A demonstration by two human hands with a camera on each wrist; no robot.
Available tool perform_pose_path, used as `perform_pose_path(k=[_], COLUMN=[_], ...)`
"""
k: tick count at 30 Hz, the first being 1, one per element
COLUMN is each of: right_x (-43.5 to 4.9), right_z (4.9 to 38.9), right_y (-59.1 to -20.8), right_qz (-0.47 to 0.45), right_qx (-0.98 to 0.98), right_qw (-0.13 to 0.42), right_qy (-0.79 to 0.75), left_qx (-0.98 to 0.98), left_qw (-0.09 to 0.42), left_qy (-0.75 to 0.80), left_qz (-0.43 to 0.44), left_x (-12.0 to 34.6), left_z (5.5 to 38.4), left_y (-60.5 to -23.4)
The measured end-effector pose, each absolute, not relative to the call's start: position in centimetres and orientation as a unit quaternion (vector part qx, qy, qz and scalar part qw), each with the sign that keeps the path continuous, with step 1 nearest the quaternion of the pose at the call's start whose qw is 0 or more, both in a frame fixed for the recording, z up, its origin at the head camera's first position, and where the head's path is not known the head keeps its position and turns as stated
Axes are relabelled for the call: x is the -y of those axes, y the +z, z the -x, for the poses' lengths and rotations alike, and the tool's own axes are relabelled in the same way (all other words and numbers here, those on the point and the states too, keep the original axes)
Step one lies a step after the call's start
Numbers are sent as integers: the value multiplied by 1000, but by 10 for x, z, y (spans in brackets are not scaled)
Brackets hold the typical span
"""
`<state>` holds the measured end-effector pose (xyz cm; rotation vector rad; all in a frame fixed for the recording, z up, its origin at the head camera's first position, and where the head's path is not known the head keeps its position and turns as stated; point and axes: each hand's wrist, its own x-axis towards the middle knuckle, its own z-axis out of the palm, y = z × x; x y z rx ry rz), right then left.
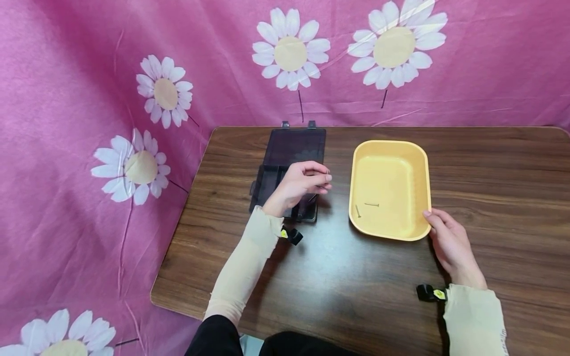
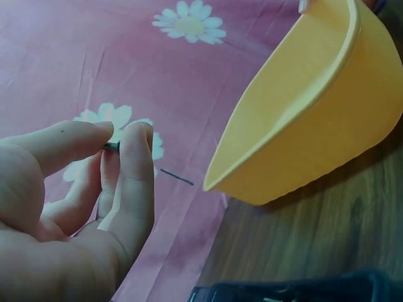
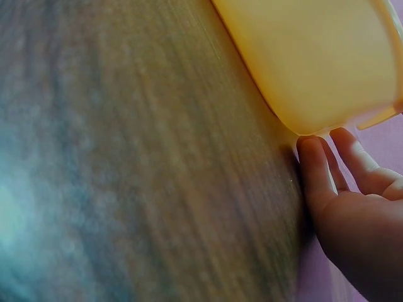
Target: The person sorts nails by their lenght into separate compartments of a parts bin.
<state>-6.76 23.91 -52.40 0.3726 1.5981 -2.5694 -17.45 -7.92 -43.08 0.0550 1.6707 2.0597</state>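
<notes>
My left hand [image 1: 303, 182] is above the right side of a black lidded compartment box [image 1: 266, 190], whose lid lies back. Thumb and fingertips pinch a thin metal screw [image 2: 111, 146]; in the left wrist view only its dark end shows between them. A yellow plastic tray [image 1: 392, 178] stands to the right of the box. Two small screws [image 1: 371, 204] lie inside it, near its front left corner. At the tray's front right corner, my right hand [image 1: 454, 242] holds the rim, thumb on top and fingers against the outer wall.
The wooden table [image 1: 498, 198] backs onto a pink cloth [image 1: 213, 59] printed with white daisies. A dark screw-like piece [image 1: 312, 198] lies at the box's right side, below the left hand. Each wrist wears a small black camera mount [image 1: 291, 236].
</notes>
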Motion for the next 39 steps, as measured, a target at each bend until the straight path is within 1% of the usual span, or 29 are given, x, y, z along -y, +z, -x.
perform_pose_path(k=[5,18,32,39], right_x=[-239,-239,-239,-239], right_z=[67,67,68,68], right_y=[-524,-524,-525,-525], right_qz=[-121,-124,-124,-138], right_qx=[-520,-534,-532,-547], right_qw=[46,55,52,53], right_qy=[-844,-835,-836,-824], left_qx=[-609,-607,-666,-679], left_qw=[226,207,182,173], left_qy=[760,768,723,713], left_qz=[-15,-5,15,22], left_x=[87,106,119,125], left_z=[174,174,172,171], left_y=[-428,-430,-442,-447])
